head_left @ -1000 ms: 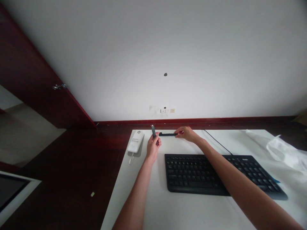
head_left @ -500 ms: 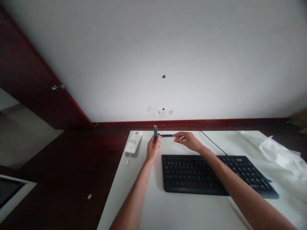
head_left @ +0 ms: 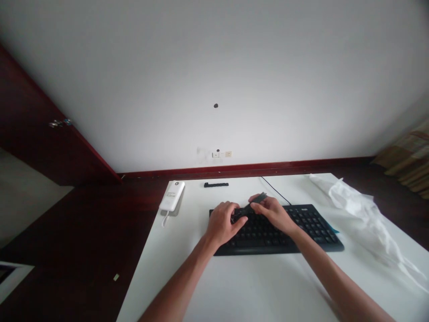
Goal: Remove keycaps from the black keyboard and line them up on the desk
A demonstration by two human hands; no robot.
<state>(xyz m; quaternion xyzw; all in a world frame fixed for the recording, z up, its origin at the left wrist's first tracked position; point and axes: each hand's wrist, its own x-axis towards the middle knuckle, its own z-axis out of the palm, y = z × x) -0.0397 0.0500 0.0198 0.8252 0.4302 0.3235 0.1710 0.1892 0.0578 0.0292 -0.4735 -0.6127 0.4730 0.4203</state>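
Note:
A narrow dark strip-like piece [head_left: 259,197] is held slanting above the black keyboard [head_left: 268,235]; its exact kind is unclear. My right hand [head_left: 275,215] pinches its upper right part between thumb and fingers. At the lower left end, the thumb and fingers of my left hand [head_left: 223,224] curl around it over the keyboard's left side, and they partly hide that end. Farther back, a short black strip with a notched edge [head_left: 216,184] lies on the white table [head_left: 187,259], apart from both hands.
At the table's left edge lies a white power bank [head_left: 172,197] with a short strap or cable. Crumpled white wrapping [head_left: 362,210] covers part of the right side. The keyboard's black cord [head_left: 276,191] runs over the far edge, and a wall stands beyond.
My left hand has come nearer and to the right, bringing the dark piece over the keyboard. My right hand has left the black strip on the table and taken hold of the dark piece.

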